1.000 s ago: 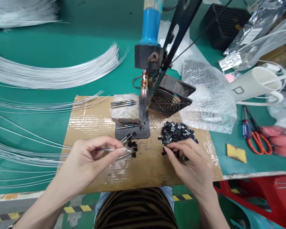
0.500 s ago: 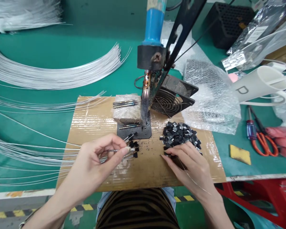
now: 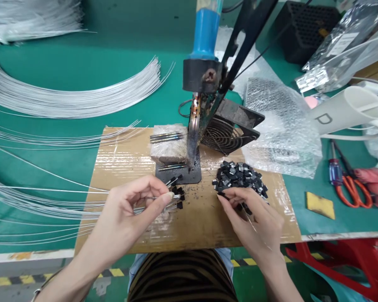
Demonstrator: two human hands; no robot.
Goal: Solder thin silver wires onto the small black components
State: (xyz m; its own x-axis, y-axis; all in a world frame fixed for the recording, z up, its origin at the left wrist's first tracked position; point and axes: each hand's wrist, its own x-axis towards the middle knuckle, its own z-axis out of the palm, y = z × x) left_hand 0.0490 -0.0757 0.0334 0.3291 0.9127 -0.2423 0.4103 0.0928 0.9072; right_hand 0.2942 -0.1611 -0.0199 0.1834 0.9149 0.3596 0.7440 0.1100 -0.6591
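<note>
My left hand [image 3: 135,212] is closed in a pinch on a thin white wire [image 3: 153,197], its end pointing right past the thumb. Just beyond those fingertips lie several wire ends with small black connectors [image 3: 180,204] on them. My right hand [image 3: 255,216] is closed, thumb and forefinger almost together at the near-left edge of a heap of small black connectors [image 3: 239,178]. A thin silvery wire, like solder [image 3: 251,224], runs out from under its curled fingers across the palm. Whether the right fingertips pinch a connector is too small to tell.
A soldering iron [image 3: 193,126] stands on a bracket above a pale block [image 3: 168,147] with metal rods. Behind it sits a small fan [image 3: 223,132]. White wire bundles [image 3: 82,102] lie left. At right are a mug [image 3: 349,111], scissors [image 3: 354,193] and a yellow sponge [image 3: 320,205].
My right fingertips have shifted slightly up and right along the edge of the connector heap, and the hand has turned a little. My left hand stays nearly in place.
</note>
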